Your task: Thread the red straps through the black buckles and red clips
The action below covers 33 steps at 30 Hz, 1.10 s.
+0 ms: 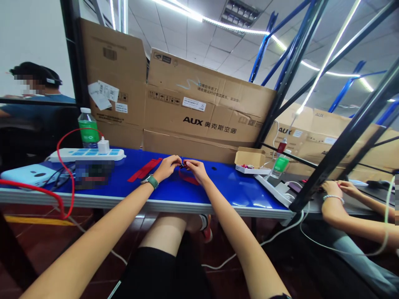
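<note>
So: blue-topped table (224,187), open cardboard box (251,158) holding small pieces (247,166), flat red strip (145,169) off to the left; left hand (166,167) and right hand (196,171) both pinching a tiny dark-red piece (183,165), just above a looser red strip (188,178).

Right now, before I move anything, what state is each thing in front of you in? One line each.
Left hand, pinching red item
Right hand, pinching the same item
Red strip, lying flat on blue table
Small carton, open, small items inside
Bottle, upright, capped
Power strip, charger plugged in
</note>
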Motion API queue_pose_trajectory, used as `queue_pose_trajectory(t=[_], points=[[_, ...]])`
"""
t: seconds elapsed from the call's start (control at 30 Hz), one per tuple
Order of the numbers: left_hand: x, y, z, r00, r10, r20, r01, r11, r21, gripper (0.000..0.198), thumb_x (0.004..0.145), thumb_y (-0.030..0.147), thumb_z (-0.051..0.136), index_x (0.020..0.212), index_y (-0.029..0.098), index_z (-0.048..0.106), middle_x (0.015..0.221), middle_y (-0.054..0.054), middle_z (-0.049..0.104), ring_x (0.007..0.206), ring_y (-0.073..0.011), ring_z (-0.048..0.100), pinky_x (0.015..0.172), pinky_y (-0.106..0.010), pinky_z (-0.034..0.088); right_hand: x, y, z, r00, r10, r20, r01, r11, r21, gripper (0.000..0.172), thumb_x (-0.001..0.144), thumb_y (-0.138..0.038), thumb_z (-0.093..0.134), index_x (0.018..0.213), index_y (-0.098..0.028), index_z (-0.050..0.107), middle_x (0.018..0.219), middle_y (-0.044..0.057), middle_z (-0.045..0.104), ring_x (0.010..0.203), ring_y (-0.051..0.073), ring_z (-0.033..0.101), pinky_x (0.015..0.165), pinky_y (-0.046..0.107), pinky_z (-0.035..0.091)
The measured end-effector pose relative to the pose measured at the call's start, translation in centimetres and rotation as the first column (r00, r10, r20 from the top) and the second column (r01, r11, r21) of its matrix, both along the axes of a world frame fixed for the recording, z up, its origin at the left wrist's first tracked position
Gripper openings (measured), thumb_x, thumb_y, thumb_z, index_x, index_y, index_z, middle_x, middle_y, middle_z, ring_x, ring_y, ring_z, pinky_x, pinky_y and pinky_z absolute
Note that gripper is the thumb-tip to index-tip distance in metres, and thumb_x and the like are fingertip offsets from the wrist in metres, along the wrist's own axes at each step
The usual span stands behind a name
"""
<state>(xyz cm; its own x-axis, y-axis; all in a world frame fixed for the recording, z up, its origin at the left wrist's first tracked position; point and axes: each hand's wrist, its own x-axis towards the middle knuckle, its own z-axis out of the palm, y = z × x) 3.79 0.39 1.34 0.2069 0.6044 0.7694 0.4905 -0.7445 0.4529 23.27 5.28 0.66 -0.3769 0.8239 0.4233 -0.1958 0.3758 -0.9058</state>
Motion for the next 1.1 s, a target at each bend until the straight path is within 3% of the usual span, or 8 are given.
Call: queue_pose_trajectory(t=[0.17,0.37,0.57,1.1], points=[[-0.07,0.18,-0.12,1.0,0.012,-0.029,-0.012,1.0,0.018,0.012,0.089,0.02,0.053,0.09,0.02,0.065,0.09,-0.005,0.067,0.088,-0.0201,0.064,0.083,-0.032,0.051,-0.18,-0.19,-0.13,0.997,0.076,0.031,-0.076,0.997,0.01,0.045,0.066,-0.048,0.083,0.099,-0.017,0.077,0.104,0.009,0.077,0.094,0.022,0.07,0.084,0.033,0.054],[-0.09,0.13,-0.05,0.999,0.017,-0.028,-0.017,1.0,0.02,0.012,0.09,0.023,0.055,0.09,0.02,0.066,0.09,-0.005,0.068,0.086,-0.0198,0.064,0.082,-0.031,0.051,-0.19,-0.25,-0.11,0.998,0.04,0.046,-0.04,0.999,0.001,0.043,0.063,-0.047,0.086,0.091,-0.017,0.074,0.093,0.007,0.076,0.085,0.019,0.07,0.077,0.03,0.055],[0.01,-0.25,0.26,0.999,0.03,-0.016,-0.03,1.0,0.003,0.011,0.089,0.024,0.056,0.09,0.02,0.066,0.091,-0.005,0.07,0.087,-0.0205,0.065,0.082,-0.032,0.051,-0.03,-0.39,-0.29,0.997,0.057,0.043,-0.056,0.998,-0.005,0.044,0.064,-0.047,0.086,0.094,-0.016,0.078,0.095,0.008,0.077,0.085,0.02,0.071,0.085,0.034,0.056],[0.04,-0.32,0.32,0.999,0.046,0.01,-0.046,0.999,-0.002,0.01,0.086,0.023,0.061,0.086,0.02,0.071,0.086,-0.004,0.074,0.081,-0.0198,0.068,0.079,-0.03,0.052,-0.37,-0.08,-0.27,0.996,0.009,0.087,-0.014,0.998,0.065,0.039,0.061,-0.047,0.086,0.083,-0.015,0.078,0.08,0.005,0.076,0.073,0.019,0.069,0.076,0.032,0.057]])
